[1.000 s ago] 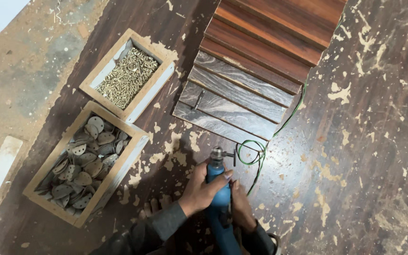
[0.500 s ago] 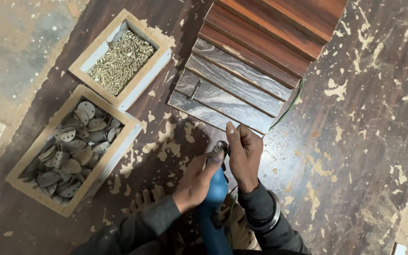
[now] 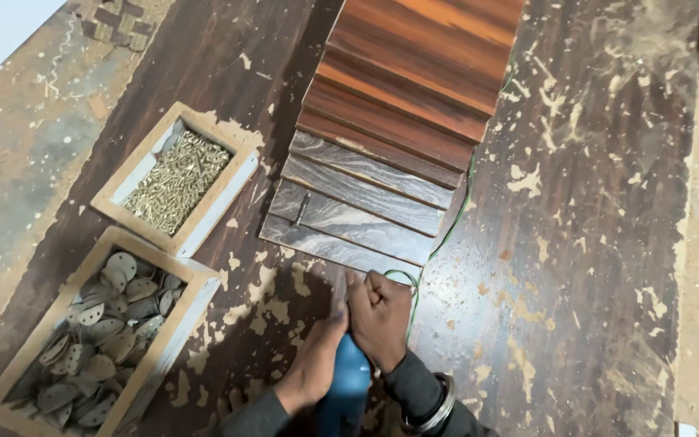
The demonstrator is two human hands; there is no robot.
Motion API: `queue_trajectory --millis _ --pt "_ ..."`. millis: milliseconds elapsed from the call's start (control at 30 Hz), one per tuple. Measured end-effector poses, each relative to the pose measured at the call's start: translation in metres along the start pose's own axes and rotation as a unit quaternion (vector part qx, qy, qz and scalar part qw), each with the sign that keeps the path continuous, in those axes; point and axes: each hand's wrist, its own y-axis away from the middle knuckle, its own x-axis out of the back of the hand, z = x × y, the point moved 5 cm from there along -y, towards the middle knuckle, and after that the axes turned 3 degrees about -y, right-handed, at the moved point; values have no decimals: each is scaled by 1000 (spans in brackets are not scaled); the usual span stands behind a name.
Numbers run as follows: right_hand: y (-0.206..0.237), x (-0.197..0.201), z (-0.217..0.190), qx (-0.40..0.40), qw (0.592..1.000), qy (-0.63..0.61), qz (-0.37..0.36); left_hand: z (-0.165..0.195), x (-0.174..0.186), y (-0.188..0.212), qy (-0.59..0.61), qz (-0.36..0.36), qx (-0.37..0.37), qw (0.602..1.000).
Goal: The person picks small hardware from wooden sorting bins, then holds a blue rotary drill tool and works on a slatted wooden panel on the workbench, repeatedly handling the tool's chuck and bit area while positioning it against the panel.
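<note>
Both hands' fingers (image 3: 370,295) wrap the blue drill (image 3: 343,396), left hand (image 3: 317,360) beside right hand (image 3: 382,320), bit end hidden, wood panels (image 3: 382,162) just ahead, box of screws (image 3: 175,178) and box of metal plates (image 3: 95,332) leftward on counter (image 3: 576,243).

Even bright light, soft shadows, sharp focus.

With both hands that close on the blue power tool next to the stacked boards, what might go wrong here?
1. Both the left hand and the right hand crowd the front of the blue power tool, so a slip might catch a finger.
2. The green cord runs under the edge of the stacked wooden boards toward the hands and could snag or get nicked.
3. The open box of screws sits near the left forearm; a knock may spill it.
</note>
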Motion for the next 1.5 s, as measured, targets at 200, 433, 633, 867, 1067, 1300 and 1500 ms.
queue_trajectory --millis 200,433,633,867,1067,1300,1500 --pt "16 -1 8 -14 999 -38 10 -20 -1 7 -90 -50 140 985" --pt "20 -3 5 19 1000 -18 2 -25 -7 22 164 10 391 906" --pt "19 -2 20 -78 996 -18 -31 -23 -10 9 101 -51 285 952" --pt "30 -6 33 -173 948 -255 -79 -40 -25 17 398 -61 324 856" --pt "39 -2 26 -144 985 -86 -38 -33 -18 25 72 -146 220 962" --pt "46 1 24 -134 990 -40 -11 -23 -18 25 -49 -136 126 982" --pt "43 5 16 -104 994 -43 -1 -30 -28 31 291 -104 314 898"
